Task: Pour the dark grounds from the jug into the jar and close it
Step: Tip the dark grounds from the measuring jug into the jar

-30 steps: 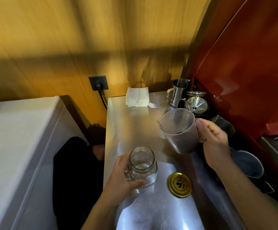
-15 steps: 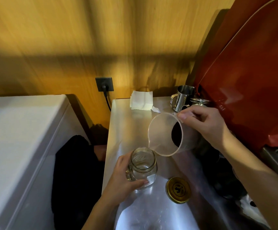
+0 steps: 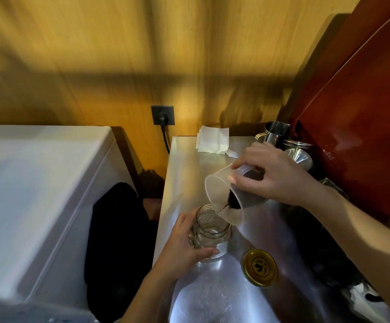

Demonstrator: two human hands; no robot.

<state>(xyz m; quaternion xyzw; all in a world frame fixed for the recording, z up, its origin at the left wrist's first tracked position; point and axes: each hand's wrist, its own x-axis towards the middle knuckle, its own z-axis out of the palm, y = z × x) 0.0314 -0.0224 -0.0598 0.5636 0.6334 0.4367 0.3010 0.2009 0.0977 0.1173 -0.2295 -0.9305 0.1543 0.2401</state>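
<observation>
Your right hand (image 3: 268, 176) grips the tilted plastic jug (image 3: 224, 194), its spout just above the mouth of the glass jar (image 3: 210, 231) that your left hand (image 3: 184, 248) clasps upright, the grounds (image 3: 232, 201) sliding spoutward.

Your steel worktop (image 3: 189, 173) carries the open glass jar (image 3: 212, 231), the gold lid (image 3: 260, 267) just beside it, folded white paper (image 3: 212, 142) and a steel pitcher (image 3: 274, 134) at the back.

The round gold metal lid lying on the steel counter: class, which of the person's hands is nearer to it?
Left. The left hand grips the clear glass jar just beside the round gold metal lid; the right hand holds the tilted translucent plastic jug higher, farther back.
</observation>
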